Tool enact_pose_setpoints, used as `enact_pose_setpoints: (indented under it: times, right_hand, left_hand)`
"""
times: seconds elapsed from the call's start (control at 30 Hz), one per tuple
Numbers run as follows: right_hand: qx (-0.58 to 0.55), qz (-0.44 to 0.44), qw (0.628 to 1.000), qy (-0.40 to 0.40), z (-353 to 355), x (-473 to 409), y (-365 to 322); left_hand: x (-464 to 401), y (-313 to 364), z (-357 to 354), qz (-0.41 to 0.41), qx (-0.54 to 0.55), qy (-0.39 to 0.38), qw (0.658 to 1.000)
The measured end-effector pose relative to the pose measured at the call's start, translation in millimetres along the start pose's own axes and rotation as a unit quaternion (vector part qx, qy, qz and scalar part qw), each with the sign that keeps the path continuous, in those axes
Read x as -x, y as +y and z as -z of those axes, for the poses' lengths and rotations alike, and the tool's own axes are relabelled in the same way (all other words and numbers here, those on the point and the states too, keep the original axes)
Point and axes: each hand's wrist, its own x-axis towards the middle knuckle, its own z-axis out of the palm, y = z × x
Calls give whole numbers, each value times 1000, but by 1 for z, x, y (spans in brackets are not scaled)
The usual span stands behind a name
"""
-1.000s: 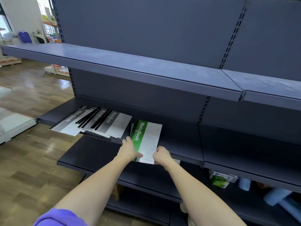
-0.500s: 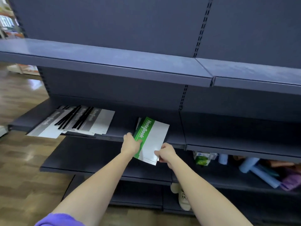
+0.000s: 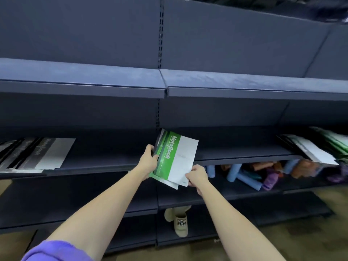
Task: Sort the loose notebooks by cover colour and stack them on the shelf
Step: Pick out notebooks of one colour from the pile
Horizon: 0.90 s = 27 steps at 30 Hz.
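The dark blue shelving [image 3: 226, 85] fills the frame, with grey-and-black notebooks [image 3: 35, 155] lying at mid-left and another loose pile [image 3: 312, 149] (blurred, white and green covers) at the right edge. At centre, the green notebooks [image 3: 175, 157] are tilted over the middle shelf's front edge. The left hand [image 3: 148, 161] grips their spine side, fingers wrapped around it, and the right hand [image 3: 196, 175] pinches the lower white corner.

Two bare forearms, purple sleeve [image 3: 56, 250] pushed up on the left arm, beige slipper [image 3: 180, 224] with lettering

both hands [image 3: 148, 161] gripping green notebooks [image 3: 174, 157]
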Motion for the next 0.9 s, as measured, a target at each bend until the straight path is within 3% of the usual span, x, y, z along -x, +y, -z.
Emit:
enact_pose_setpoints:
  times: [0.23,0.43,0.63,0.9]
  right_hand:
    - [-18,-25,1000,-3,143,-5,42]
    - [92,-2,995,42,263,-6,88]
    - [78,-23,991,110,368,-10,137]
    - [-38,-16,989,142,435,-38,145]
  left_hand:
    - [23,80,-137,-42,-3,-85,995]
    - [46,137,-249,-76,-60,-93,991]
    - [65,186,-330,-107,-85,-113,984]
    - [59,247,-408,-132,-52,-170,975]
